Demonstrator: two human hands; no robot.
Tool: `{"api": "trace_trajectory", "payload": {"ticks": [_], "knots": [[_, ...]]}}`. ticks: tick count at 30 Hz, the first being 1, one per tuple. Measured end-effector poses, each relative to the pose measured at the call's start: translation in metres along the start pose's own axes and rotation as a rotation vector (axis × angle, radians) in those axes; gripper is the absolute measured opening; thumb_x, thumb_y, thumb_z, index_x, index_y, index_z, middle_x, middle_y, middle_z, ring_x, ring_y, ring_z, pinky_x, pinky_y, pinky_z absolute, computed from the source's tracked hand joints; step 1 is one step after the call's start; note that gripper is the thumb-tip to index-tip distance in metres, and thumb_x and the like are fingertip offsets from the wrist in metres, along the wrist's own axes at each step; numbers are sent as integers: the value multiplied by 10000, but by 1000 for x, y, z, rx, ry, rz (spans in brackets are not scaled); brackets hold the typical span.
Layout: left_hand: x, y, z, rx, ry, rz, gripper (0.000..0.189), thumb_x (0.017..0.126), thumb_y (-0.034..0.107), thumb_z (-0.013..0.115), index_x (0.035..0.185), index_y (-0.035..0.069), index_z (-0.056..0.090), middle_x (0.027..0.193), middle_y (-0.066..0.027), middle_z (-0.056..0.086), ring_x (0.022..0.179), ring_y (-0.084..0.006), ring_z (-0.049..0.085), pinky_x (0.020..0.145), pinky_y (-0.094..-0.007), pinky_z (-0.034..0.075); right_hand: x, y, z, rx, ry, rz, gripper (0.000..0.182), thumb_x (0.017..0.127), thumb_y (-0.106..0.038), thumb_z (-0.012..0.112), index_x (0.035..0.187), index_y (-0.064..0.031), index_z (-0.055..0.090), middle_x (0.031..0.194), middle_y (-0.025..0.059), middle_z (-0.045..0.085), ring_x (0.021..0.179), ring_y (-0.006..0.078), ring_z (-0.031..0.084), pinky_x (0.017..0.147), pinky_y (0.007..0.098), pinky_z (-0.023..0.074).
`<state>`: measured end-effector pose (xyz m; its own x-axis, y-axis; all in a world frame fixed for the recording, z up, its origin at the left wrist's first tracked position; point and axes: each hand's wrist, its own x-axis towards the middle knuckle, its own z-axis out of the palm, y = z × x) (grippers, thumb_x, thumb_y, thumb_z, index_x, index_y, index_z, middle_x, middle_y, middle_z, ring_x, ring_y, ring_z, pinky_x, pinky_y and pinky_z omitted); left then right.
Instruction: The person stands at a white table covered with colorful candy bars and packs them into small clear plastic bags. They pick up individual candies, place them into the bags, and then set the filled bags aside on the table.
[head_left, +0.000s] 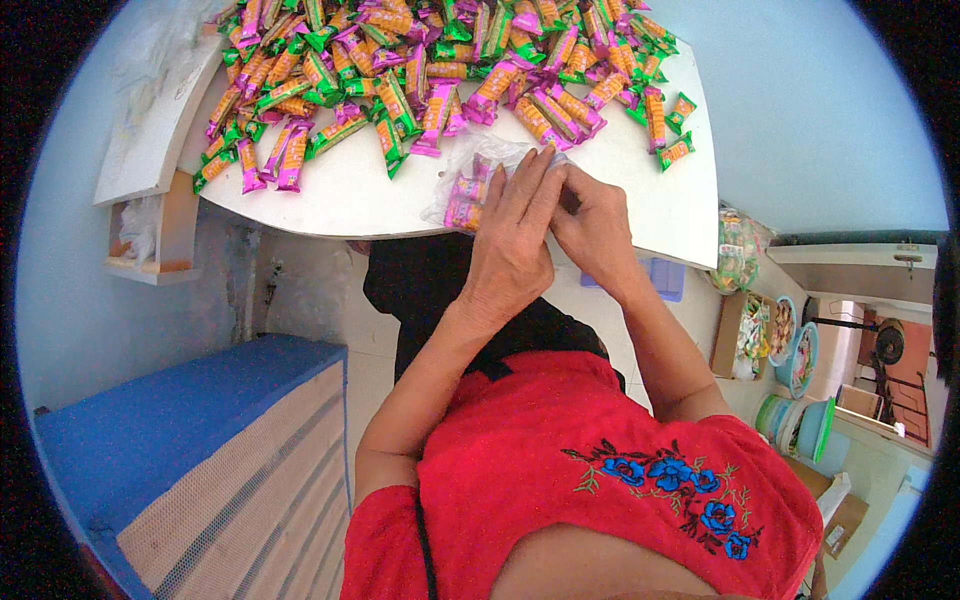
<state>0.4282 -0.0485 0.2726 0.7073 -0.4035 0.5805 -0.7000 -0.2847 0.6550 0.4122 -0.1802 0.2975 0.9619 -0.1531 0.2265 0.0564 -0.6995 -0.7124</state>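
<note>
A clear plastic bag (444, 196) with several pink-wrapped snack bars (463, 214) inside lies at the near edge of the white table (337, 202). My left hand (517, 225) rests flat over the bag, its fingers stretched along the bag's right part. Close against it, my right hand (596, 217) is curled with thumb and fingertips pinching the bag's right end. Beyond both hands spreads a large heap of small snack packets (390, 97) in pink and green wrappers, some of them almost touching the bag.
Loose plastic bags (154, 67) lie on a white board at the left, above a small open wooden box (176, 232). A blue-topped rack with mesh (195, 397) stands lower left. At the right are a filled clear bag (736, 251), a carton of packets (752, 337) and blue tubs (804, 360).
</note>
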Motion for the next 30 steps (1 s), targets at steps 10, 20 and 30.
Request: {"api": "trace_trajectory", "payload": {"ticks": [10,20,30], "knots": [[3,-1,-2,118,-38,26,589,755,-76,530,1342,-40,493,1430,-227,473,1330,-396,456,1112,-587,301,4,13,-4,-15,-126,-35,135,818,-108,641,880,4,682,774,237,665,706,415,651,638,453,523],[4,2,-2,168,-62,5,632,743,-82,522,1370,-23,470,1415,-222,484,1301,-387,477,1107,-582,309,33,28,-31,88,160,97,237,837,-191,722,978,0,726,735,126,687,640,143,629,611,294,500],[1,-1,-1,137,-86,-6,681,741,-95,546,1407,10,452,1415,-238,481,1311,-409,465,1117,-594,295,50,40,-6,-146,94,64,362,813,-358,726,962,-28,725,815,162,707,734,323,684,689,420,540]]}}
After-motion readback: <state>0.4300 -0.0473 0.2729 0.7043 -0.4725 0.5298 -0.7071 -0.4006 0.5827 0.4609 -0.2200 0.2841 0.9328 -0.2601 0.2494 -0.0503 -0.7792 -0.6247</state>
